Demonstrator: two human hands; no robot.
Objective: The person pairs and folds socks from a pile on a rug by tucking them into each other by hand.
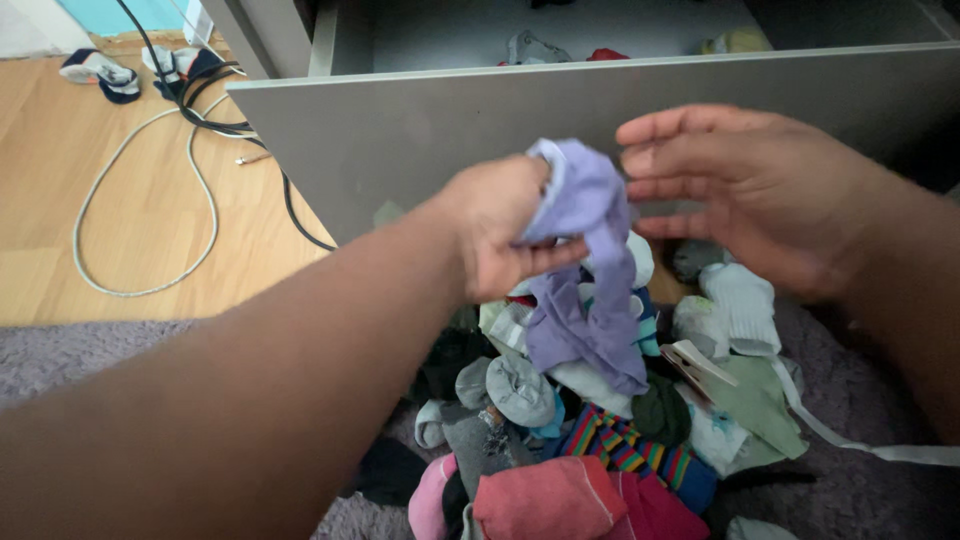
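The left hand (500,235) pinches a lilac sock (585,270) that hangs above a heap of socks (590,420) on the grey rug (80,360), while the right hand (745,190), fingers spread and holding nothing, hovers just beside it before the open grey drawer (420,130).
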